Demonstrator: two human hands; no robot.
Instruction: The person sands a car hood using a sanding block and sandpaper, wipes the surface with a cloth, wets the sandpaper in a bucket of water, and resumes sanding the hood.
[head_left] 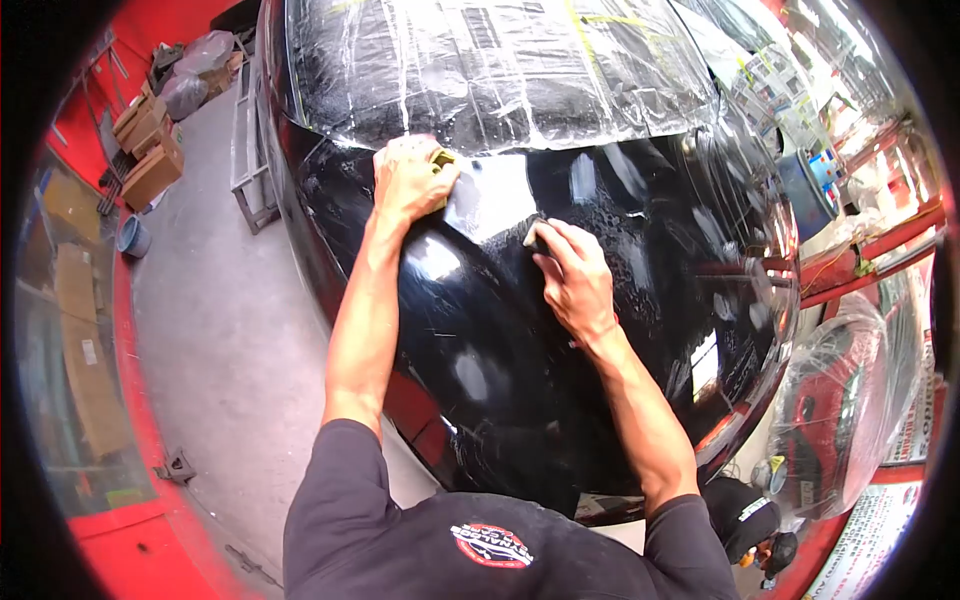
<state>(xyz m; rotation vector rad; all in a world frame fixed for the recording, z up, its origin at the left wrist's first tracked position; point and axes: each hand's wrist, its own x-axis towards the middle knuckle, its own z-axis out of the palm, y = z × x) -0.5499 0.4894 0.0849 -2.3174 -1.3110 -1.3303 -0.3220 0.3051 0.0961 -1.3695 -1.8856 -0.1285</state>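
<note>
A glossy black car hood point(490, 350) fills the middle of the view, with wet smears and white reflections on it. My left hand point(405, 180) is closed round a yellow-green sponge or folded cloth point(440, 160), near the hood's rear edge below the windshield. Lower and to the right, my right hand point(578, 275) pinches a small pale pad point(533, 232) against the hood. Water droplets lie on the paint beside it. My fingers hide much of both pieces.
Streaked plastic sheeting point(480, 70) covers the windshield. A metal frame point(252, 160) stands along the car's left side. Cardboard boxes point(153, 165) and a bucket point(134, 237) are further left. At lower right are a plastic-wrapped red part point(825, 420) and a person in a dark shirt point(740, 515).
</note>
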